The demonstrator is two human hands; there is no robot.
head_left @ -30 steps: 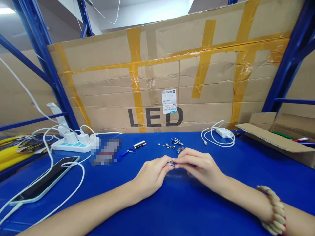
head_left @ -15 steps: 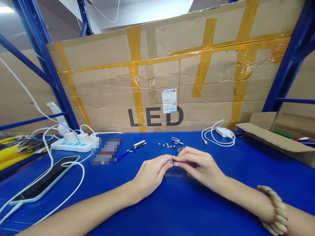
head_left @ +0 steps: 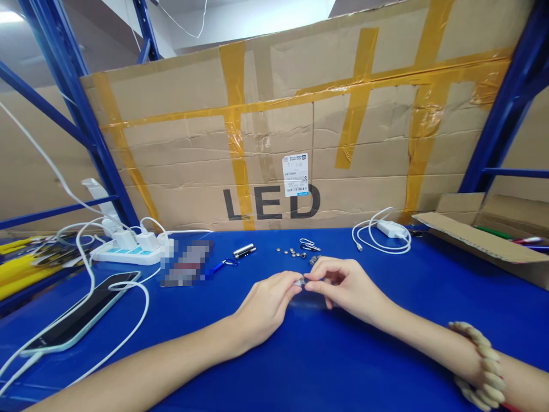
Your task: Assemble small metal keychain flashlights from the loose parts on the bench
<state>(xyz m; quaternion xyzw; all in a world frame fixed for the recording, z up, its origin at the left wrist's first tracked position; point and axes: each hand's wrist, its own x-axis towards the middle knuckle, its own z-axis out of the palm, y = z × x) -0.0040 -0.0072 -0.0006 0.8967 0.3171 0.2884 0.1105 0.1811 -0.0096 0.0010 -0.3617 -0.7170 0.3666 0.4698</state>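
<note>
Between thumb and forefinger, my left hand [head_left: 268,306] pinches a small silvery piece [head_left: 299,281], mostly covered by the fingers. My right hand [head_left: 349,286] is closed at the other end of it, fingertips together on its darker tip. Just beyond the right fingers lies a little heap of metal parts [head_left: 314,260], partly hidden. Several small round metal discs [head_left: 293,252] are scattered behind the hands, beside a white loop cord with a dark clip [head_left: 309,245]. Farther left rest a short silver tube [head_left: 243,250] and a blue item with a carabiner [head_left: 220,266].
A phone [head_left: 81,317] with a white cable and a power strip [head_left: 128,254] occupy the left side. A white charger with coiled cable [head_left: 391,230] sits at the back right, near an open cardboard box [head_left: 480,237]. A large cardboard sheet [head_left: 193,160] closes off the back.
My right fingers have shifted slightly and curled more at the silvery piece, showing a bit more of it. My left hand stays nearly in place.
</note>
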